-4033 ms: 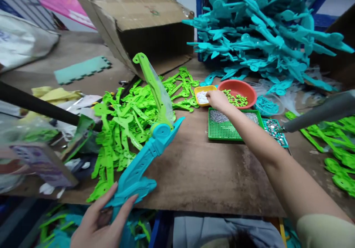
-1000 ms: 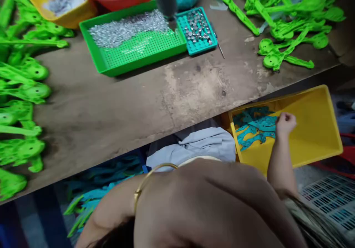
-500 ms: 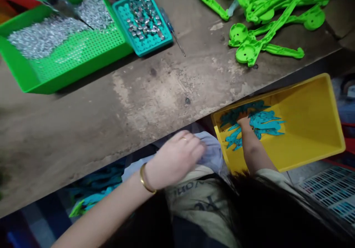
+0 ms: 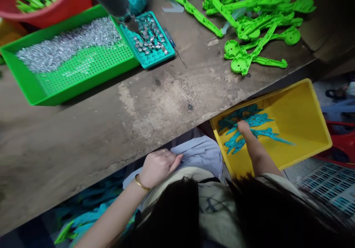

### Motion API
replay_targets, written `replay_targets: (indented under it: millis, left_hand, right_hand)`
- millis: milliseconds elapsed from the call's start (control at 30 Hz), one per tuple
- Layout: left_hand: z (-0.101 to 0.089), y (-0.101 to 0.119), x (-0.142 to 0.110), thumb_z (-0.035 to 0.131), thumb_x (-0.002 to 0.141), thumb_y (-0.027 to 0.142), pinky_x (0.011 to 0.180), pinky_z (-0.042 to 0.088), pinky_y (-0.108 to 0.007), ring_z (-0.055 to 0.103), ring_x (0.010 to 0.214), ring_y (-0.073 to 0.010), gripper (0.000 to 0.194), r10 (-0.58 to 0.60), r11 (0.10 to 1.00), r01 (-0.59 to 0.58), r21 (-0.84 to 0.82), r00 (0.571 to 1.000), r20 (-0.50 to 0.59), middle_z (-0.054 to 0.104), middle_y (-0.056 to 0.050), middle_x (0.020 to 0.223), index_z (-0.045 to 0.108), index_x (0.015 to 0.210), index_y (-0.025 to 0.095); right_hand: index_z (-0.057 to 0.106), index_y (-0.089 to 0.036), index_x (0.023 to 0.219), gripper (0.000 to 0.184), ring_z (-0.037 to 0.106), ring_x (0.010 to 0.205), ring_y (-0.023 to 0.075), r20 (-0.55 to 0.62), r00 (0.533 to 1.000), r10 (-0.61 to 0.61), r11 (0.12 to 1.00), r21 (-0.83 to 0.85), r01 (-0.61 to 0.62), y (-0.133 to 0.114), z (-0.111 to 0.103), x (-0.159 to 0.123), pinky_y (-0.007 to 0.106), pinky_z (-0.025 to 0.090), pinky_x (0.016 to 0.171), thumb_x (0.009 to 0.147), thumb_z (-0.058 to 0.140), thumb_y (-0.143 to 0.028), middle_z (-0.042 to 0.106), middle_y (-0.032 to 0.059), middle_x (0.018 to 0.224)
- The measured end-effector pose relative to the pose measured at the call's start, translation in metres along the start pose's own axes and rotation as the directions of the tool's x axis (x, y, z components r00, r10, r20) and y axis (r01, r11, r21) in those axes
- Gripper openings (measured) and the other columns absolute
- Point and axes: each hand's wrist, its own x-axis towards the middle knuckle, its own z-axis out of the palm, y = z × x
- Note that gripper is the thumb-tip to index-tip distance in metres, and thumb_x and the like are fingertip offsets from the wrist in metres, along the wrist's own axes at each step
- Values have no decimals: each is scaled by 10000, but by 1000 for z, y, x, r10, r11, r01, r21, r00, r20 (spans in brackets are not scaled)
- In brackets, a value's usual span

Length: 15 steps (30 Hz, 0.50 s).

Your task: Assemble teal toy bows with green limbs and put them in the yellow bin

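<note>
Two hands of ours are below the edge of the worn wooden workbench [image 4: 166,107]. Our right hand [image 4: 243,126] reaches down into the yellow bin [image 4: 301,129], among the teal plastic parts [image 4: 259,120], which lie in a loose heap toward the bin's left end. Its fingers are small and blurred in our view, so we cannot tell whether they grasp one part or only touch. Our left hand [image 4: 159,166] has its fingers curled in and rests at the grey cloth [image 4: 201,151] on our lap; we cannot tell if it pinches the fabric. On the workbench we see the green tray [image 4: 91,81] with many small silver pieces [image 4: 69,44], and touching it the small teal tray [image 4: 146,61] with shiny metal caps. One thin screwdriver [image 4: 180,57] lies just beside this teal tray, and farther right spreads a pile of bright green parts [image 4: 251,50].
</note>
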Motion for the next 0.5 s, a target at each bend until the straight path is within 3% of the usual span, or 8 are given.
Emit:
replay_targets:
  millis: [133, 267, 333, 400, 500]
  left_hand:
    - [-1, 3, -8, 544, 903, 175, 552, 400, -288, 476, 473, -134, 402, 10, 995, -14, -94, 999, -44, 521, 15, 484, 483, 507, 205]
    - [-2, 4, -12, 492, 860, 103, 567, 424, -280, 482, 524, -138, 338, -36, 946, 18, -325, 998, -48, 507, 11, 521, 464, 542, 214]
    - [-4, 4, -10, 484, 845, 112, 614, 470, -287, 549, 614, -151, 212, -86, 903, 76, -422, 996, -5, 575, -5, 625, 539, 668, 214]
    - [-7, 5, -9, 504, 855, 148, 725, 529, -316, 632, 780, -176, 145, -102, 876, 104, -471, 994, 29, 669, -43, 837, 608, 939, 203]
    - [-9, 6, -10, 523, 895, 185, 843, 552, -334, 669, 949, -194, 269, -81, 858, 76, -508, 997, 12, 696, -78, 1035, 570, 1160, 198]
  right_hand:
    - [572, -167, 1238, 393, 616, 1085, 202, -149, 989, -18, 1000, 3, 18, -2, -21, -38, 429, 546, 921, 918, 583, -395, 603, 97, 1252]
    - [543, -190, 1284, 396, 538, 1217, 243, -326, 945, 15, 1000, 17, -10, 1, -49, -82, 474, 479, 1008, 933, 550, -373, 525, 113, 1374]
    - [523, -203, 1314, 370, 415, 1338, 280, -391, 920, 20, 1000, 23, -11, 2, -63, -102, 507, 351, 1111, 955, 483, -282, 443, 131, 1472]
    - [514, -204, 1331, 391, 332, 1388, 287, -427, 904, 7, 1000, 24, 3, 1, -73, -118, 508, 215, 1174, 949, 430, -188, 417, 134, 1510]
    - [515, -200, 1334, 395, 357, 1379, 262, -439, 898, -22, 999, 20, 34, -3, -82, -132, 491, 206, 1191, 948, 434, -177, 450, 115, 1495]
